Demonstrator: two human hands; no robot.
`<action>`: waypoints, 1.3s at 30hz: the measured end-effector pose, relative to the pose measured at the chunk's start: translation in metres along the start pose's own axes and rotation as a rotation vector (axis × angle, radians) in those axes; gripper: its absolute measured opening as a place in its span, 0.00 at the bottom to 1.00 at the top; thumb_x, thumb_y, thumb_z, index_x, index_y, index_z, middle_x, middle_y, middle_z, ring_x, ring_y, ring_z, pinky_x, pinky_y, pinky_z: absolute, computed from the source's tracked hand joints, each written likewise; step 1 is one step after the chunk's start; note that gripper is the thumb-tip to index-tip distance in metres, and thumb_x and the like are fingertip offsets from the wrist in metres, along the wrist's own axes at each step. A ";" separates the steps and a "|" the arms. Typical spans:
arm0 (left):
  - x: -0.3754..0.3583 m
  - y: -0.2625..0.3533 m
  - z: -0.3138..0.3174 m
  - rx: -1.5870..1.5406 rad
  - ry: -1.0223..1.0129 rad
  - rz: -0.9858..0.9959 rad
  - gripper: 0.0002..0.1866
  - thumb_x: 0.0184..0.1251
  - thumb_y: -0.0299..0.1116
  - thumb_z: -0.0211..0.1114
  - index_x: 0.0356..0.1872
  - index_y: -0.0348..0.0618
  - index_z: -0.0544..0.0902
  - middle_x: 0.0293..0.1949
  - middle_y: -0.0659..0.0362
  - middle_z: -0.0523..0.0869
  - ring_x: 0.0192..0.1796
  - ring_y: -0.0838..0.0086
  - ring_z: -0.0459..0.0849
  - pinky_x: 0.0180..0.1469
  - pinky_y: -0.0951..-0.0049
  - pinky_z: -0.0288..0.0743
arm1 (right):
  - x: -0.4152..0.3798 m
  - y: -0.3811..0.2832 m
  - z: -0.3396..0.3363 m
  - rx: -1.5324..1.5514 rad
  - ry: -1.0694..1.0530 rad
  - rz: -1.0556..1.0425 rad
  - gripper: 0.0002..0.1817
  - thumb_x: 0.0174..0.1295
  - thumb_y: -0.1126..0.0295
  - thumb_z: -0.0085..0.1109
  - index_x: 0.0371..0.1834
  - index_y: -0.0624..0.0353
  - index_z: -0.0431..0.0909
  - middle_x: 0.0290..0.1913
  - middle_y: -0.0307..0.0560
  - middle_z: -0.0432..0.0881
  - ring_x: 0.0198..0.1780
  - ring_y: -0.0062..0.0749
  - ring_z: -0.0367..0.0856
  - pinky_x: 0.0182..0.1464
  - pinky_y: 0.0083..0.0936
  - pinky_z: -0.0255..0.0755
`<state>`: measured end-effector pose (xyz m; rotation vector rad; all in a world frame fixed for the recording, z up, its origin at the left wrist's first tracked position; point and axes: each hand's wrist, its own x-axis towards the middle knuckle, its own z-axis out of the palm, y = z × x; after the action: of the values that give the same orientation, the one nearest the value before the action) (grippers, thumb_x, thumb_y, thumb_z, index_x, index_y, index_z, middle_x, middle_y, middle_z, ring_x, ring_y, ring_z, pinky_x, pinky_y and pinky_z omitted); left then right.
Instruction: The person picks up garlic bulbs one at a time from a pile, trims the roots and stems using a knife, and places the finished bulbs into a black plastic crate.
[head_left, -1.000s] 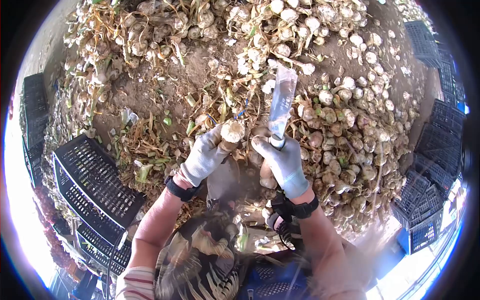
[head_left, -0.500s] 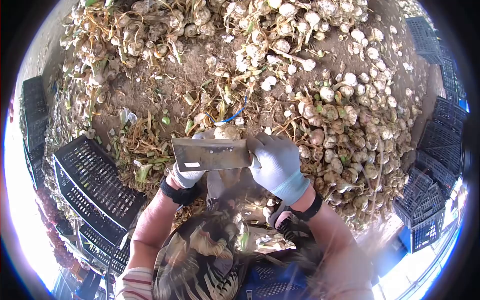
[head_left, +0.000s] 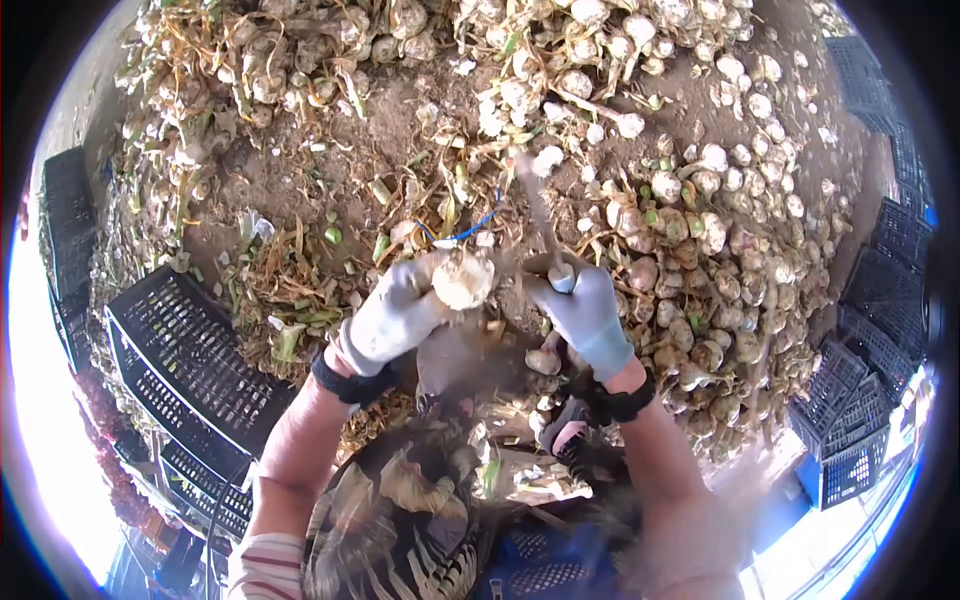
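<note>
My left hand [head_left: 398, 312], in a pale glove, is closed around a garlic bulb [head_left: 463, 280] at the middle of the view. To its right, my right hand [head_left: 588, 312], gloved too, grips the handle of a cleaver [head_left: 540, 208]. The blade is seen nearly edge-on, pointing up and away, blurred by motion. The two hands are apart. Just below and between them is another bulb [head_left: 543, 360], slightly blurred.
A large heap of garlic [head_left: 700, 240] lies on the right, and more garlic [head_left: 390, 30] at the top. Dry leaves [head_left: 290, 280] litter the soil. Black crates stand at left [head_left: 200, 350] and right [head_left: 865, 400]. A blue string [head_left: 465, 235] lies ahead.
The cleaver has turned from broadside across my left hand to edge-on and moved right. My hands have separated, and the bulb in my left hand now shows in full.
</note>
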<state>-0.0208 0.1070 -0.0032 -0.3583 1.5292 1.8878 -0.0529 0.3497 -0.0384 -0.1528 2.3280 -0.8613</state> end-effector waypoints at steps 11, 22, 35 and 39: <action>0.001 -0.023 0.007 -0.042 0.293 0.134 0.16 0.72 0.35 0.59 0.52 0.33 0.81 0.39 0.57 0.85 0.42 0.75 0.81 0.50 0.71 0.76 | -0.012 -0.043 0.023 0.817 0.060 -0.207 0.17 0.65 0.66 0.68 0.51 0.66 0.82 0.43 0.48 0.87 0.42 0.33 0.86 0.46 0.26 0.79; 0.007 -0.031 -0.008 -0.229 0.574 0.061 0.09 0.69 0.23 0.57 0.46 0.35 0.84 0.39 0.58 0.89 0.36 0.80 0.84 0.41 0.80 0.77 | -0.025 0.011 0.043 0.145 -0.205 0.194 0.17 0.54 0.56 0.73 0.30 0.61 0.84 0.27 0.57 0.84 0.33 0.50 0.85 0.37 0.35 0.77; 0.056 0.053 0.045 0.249 0.169 0.749 0.14 0.69 0.33 0.63 0.52 0.36 0.81 0.47 0.53 0.88 0.42 0.68 0.87 0.46 0.70 0.81 | -0.016 0.013 0.078 0.948 -0.120 0.558 0.13 0.61 0.65 0.72 0.26 0.61 0.80 0.19 0.38 0.78 0.16 0.20 0.71 0.16 0.25 0.63; 0.122 0.089 0.068 0.580 0.124 1.108 0.18 0.57 0.22 0.59 0.50 0.44 0.83 0.42 0.55 0.85 0.39 0.60 0.85 0.43 0.63 0.83 | -0.015 0.007 0.055 1.155 0.066 0.545 0.07 0.63 0.72 0.69 0.39 0.62 0.81 0.23 0.38 0.80 0.17 0.19 0.73 0.17 0.19 0.64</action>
<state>-0.1552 0.2030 0.0102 0.8135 2.5577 1.9913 -0.0069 0.3298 -0.0668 0.9408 1.4520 -1.7155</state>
